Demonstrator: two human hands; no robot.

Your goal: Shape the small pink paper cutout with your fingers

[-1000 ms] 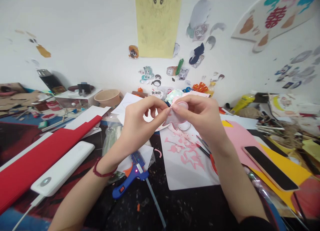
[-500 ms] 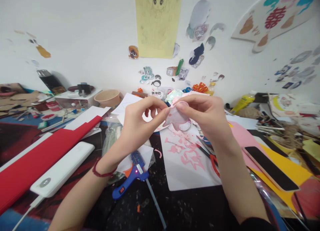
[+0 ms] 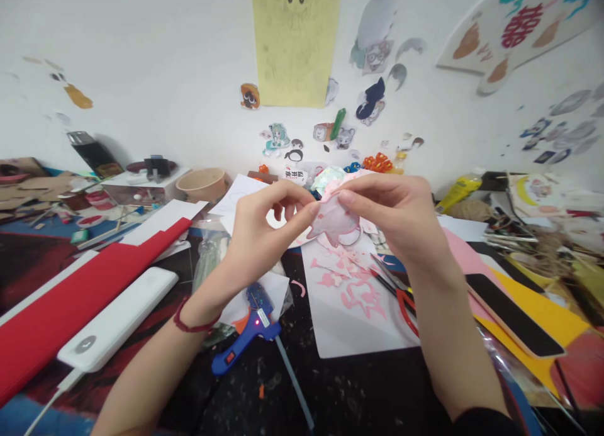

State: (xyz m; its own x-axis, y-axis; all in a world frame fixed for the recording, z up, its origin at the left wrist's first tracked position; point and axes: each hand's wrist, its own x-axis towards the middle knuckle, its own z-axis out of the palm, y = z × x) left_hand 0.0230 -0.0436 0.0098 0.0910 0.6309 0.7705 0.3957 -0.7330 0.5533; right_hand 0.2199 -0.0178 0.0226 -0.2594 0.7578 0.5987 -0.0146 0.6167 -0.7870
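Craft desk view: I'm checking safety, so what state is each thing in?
Pink cutout, held up between both hands
Left hand, pinching the cutout
Right hand, pinching the cutout
Blue hot glue gun, lying on its side, red light on
White power bank, cable plugged in
Red-handled scissors, lying on the desk

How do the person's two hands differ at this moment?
The left hand wears a dark red cord bracelet at its wrist; the right hand has a bare wrist. The left hand pinches the edge of the pink cutout, while the right hand's fingers lie across its top. Both hold it up in the air.
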